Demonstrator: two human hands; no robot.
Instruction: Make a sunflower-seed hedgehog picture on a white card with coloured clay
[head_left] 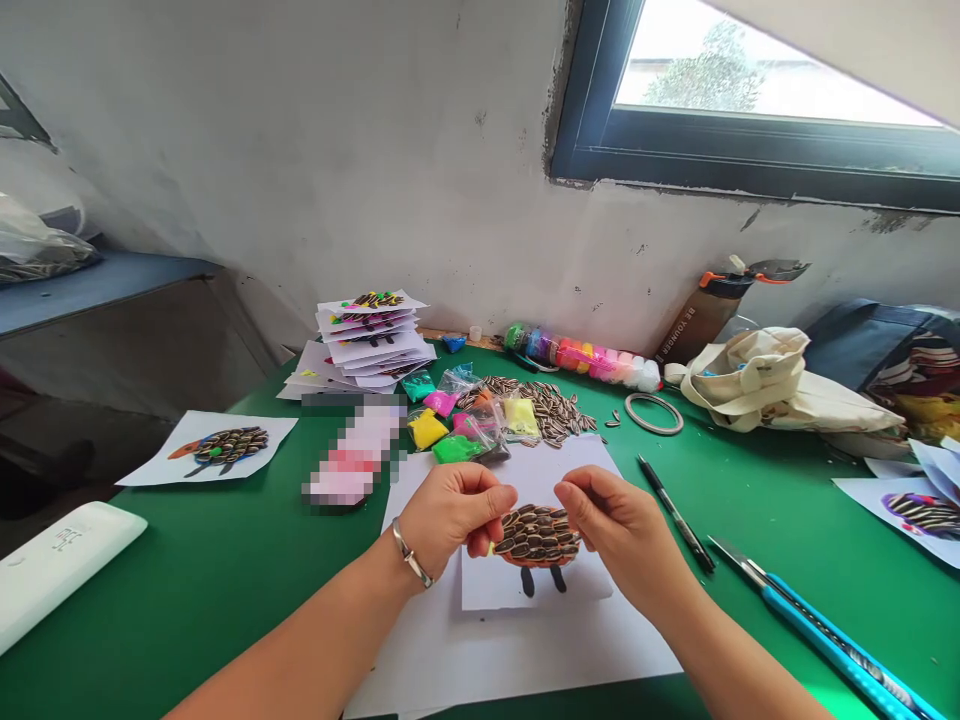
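Seed picture [538, 535] on a small white card [487, 592], between the two pinching hands.
Its oval body has the long axis from left to right, one end by the left hand [461, 505], the other by the right hand [619, 525]; which is nearer, I cannot tell. Striped seeds cover it, with orange edge and two black legs below. Both thumbs meet the forefingers; whether they hold something small, I cannot see. White paper [427, 650] lies beneath.
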